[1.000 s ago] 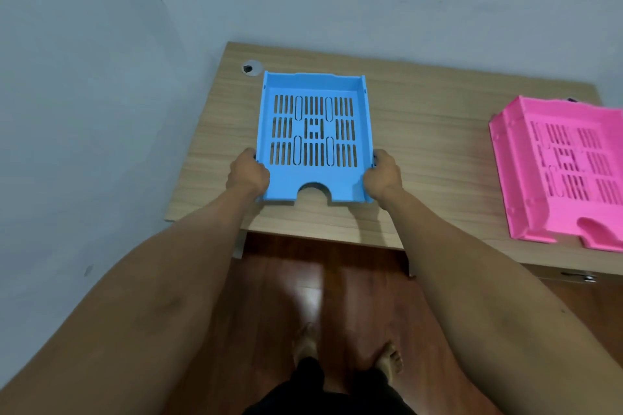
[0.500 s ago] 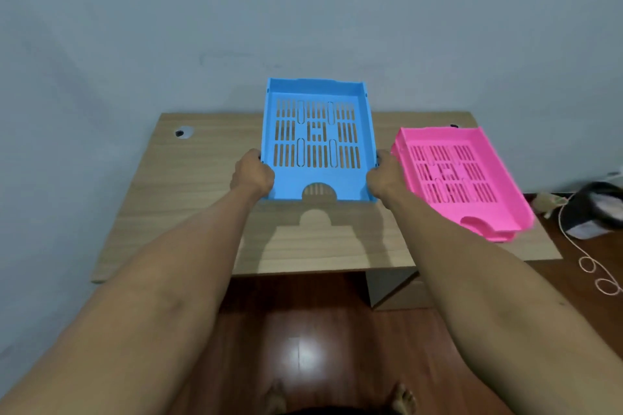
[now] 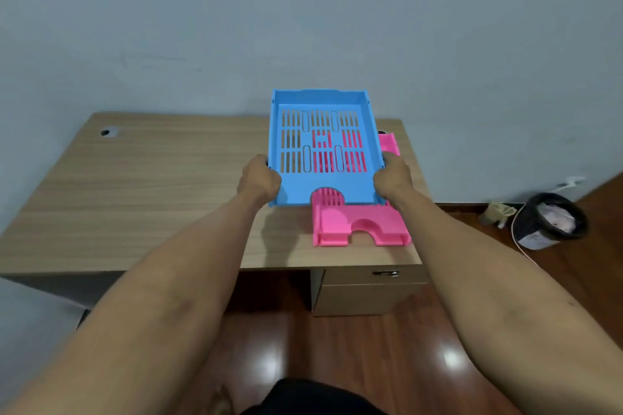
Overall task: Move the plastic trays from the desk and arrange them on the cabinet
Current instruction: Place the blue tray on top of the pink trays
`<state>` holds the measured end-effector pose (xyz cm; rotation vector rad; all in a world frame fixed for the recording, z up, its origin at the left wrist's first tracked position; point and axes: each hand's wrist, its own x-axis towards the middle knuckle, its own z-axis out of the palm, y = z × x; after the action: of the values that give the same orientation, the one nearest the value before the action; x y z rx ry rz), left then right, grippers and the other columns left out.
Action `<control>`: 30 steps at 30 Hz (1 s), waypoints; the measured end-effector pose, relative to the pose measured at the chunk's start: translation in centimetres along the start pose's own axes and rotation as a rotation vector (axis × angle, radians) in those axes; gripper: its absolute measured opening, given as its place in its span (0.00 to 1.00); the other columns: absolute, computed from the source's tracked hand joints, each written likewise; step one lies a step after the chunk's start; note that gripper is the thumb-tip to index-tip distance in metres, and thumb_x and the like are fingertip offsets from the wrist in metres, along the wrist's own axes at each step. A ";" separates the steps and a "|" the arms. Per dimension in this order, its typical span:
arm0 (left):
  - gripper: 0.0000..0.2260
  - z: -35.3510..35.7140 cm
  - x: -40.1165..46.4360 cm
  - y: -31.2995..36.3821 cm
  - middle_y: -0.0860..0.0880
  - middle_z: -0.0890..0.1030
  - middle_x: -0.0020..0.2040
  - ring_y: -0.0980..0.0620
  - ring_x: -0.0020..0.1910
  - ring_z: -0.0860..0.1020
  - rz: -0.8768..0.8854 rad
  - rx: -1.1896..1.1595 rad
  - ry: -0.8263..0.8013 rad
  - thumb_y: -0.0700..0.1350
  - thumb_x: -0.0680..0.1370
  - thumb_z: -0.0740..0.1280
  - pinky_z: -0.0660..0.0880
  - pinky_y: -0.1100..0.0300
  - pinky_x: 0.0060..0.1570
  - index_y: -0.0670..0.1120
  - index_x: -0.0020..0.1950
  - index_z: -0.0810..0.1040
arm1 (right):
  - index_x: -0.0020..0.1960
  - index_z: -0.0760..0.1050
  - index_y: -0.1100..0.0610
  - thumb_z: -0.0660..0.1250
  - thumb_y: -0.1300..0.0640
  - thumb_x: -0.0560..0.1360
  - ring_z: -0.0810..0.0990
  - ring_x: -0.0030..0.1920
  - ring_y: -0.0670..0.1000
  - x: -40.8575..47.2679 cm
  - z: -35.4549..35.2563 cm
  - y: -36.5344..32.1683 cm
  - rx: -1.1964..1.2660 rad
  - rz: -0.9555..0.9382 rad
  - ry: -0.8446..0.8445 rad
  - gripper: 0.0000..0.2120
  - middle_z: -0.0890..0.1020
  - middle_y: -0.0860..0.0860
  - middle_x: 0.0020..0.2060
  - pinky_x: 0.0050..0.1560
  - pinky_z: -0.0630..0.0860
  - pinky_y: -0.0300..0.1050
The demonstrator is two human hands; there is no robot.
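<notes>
I hold a blue slotted plastic tray [image 3: 323, 185] in the air above the desk [image 3: 141, 192]. My left hand [image 3: 259, 180] grips its left side near the front corner. My right hand [image 3: 392, 178] grips its right side. Directly below it a pink tray [image 3: 360, 226] lies on the right end of the desk. The pink tray's front edge with its notch sticks out toward me, and its pink base shows through the blue tray's slots. The rest of the pink tray is hidden.
A drawer unit [image 3: 367, 290] with a keyhole stands under the desk's right end. A black waste bin [image 3: 549, 222] and a white cable [image 3: 519, 242] are on the wooden floor to the right. The grey wall runs behind the desk. A cable hole [image 3: 107, 132] marks the desk's back left.
The blue tray has been lifted off the left part of the desk and carried to the right. It now hangs over the pink tray instead of beside it.
</notes>
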<state>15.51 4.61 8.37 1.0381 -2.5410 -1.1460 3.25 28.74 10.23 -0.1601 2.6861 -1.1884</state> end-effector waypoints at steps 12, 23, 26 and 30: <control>0.09 8.9 -2.7 4.2 0.43 0.84 0.55 0.42 0.51 0.82 -0.029 0.019 -0.104 0.40 0.80 0.59 0.82 0.46 0.51 0.42 0.55 0.77 | 0.56 0.76 0.50 0.60 0.63 0.83 0.80 0.35 0.43 1.3 -5.6 8.9 0.007 0.069 0.016 0.10 0.82 0.48 0.42 0.29 0.76 0.35; 0.07 11.3 -2.6 2.9 0.45 0.82 0.54 0.46 0.50 0.81 -0.047 -0.026 -0.092 0.43 0.82 0.61 0.79 0.52 0.42 0.43 0.58 0.73 | 0.56 0.75 0.48 0.60 0.61 0.84 0.84 0.39 0.46 2.4 -4.6 11.3 0.072 0.088 -0.057 0.09 0.82 0.46 0.42 0.39 0.84 0.43; 0.05 11.4 -2.5 2.8 0.46 0.80 0.53 0.46 0.51 0.79 -0.070 -0.112 -0.079 0.43 0.81 0.62 0.76 0.54 0.43 0.46 0.56 0.72 | 0.58 0.75 0.47 0.60 0.59 0.84 0.84 0.39 0.42 2.4 -4.9 11.7 0.202 0.103 -0.055 0.09 0.83 0.41 0.43 0.34 0.80 0.38; 0.08 11.4 -2.9 2.7 0.43 0.81 0.62 0.42 0.59 0.82 -0.235 -0.315 -0.193 0.50 0.85 0.58 0.81 0.39 0.57 0.49 0.62 0.68 | 0.55 0.80 0.54 0.58 0.49 0.86 0.89 0.48 0.53 2.5 -5.1 12.4 0.364 0.278 -0.211 0.14 0.89 0.54 0.50 0.37 0.79 0.42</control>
<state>11.55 14.53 2.73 1.2148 -2.3058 -1.7193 -0.57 40.31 4.08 0.1313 2.1827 -1.4481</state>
